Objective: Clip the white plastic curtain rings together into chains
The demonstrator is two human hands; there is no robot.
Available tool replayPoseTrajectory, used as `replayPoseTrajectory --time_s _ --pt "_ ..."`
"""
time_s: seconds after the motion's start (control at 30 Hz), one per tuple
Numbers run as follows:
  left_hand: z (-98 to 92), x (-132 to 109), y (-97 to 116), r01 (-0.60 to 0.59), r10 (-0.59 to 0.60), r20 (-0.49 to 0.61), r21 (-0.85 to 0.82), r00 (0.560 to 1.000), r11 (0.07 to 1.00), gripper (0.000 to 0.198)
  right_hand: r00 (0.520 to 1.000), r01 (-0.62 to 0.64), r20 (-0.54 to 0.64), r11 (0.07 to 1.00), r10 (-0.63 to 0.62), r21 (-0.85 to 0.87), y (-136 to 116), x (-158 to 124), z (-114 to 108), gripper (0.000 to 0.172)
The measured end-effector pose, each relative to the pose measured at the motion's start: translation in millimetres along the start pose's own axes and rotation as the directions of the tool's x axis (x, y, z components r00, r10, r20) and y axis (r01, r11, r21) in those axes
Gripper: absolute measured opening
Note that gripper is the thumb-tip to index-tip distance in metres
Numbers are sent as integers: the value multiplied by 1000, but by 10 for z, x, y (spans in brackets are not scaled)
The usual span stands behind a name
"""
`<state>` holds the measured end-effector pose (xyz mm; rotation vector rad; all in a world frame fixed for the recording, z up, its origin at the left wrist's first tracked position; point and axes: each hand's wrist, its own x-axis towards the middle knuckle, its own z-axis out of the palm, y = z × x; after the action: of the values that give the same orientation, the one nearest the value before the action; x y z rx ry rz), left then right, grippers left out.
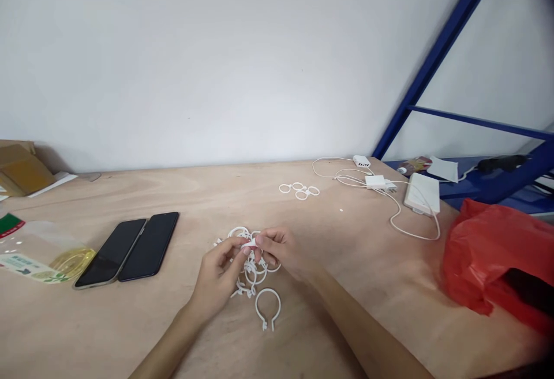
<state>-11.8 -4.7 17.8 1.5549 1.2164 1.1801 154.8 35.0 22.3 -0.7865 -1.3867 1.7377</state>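
My left hand (pixel 219 272) and my right hand (pixel 283 250) meet above the middle of the table. Between the fingertips of both is a small white plastic ring (pixel 252 243), largely covered by the fingers. Beneath them lies a loose pile of similar white plastic rings (pixel 255 282), partly hidden by my hands. One white ring with a gap (pixel 268 291) rests apart in front of the pile, its two ends pointing toward me. Farther back, a small group of closed white rings (pixel 302 197) lies flat on the wood.
Two dark phones (pixel 130 249) lie side by side at left, next to a clear plastic package (pixel 43 252). A cardboard box (pixel 19 168) stands at far left. White cables and a charger (pixel 375 182), a white box (pixel 422 193) and a red plastic bag (pixel 489 252) occupy the right.
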Motion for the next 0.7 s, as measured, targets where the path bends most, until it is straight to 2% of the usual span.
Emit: replayPoseTrajectory --time_s 0.07,0.17,0.27,0.37,0.47,0.53,0.7 --pt "5 25 44 87 -83 36 -135 996 987 29 999 -25 30 999 24 46 12 9 -29 31" --pt "-7 105 101 195 -156 164 -263 974 945 35 996 -82 47 989 76 125 3 15 -48 27" --pt "-24 213 165 297 -214 294 -274 931 915 43 992 -125 51 977 118 171 -23 15 -48 28" --pt "1 288 237 357 -242 354 -309 903 881 43 990 -138 67 964 126 229 -44 15 -42 29" --pt "79 300 266 416 -264 357 -471 896 778 42 990 -136 80 928 115 347 -46 20 -30 27" --pt "135 288 249 410 -262 325 -571 909 712 40 993 -113 59 904 97 413 -39 22 -12 27" --pt "175 242 183 349 -217 276 -676 936 649 38 999 -40 35 864 26 502 -37 -9 57 25"
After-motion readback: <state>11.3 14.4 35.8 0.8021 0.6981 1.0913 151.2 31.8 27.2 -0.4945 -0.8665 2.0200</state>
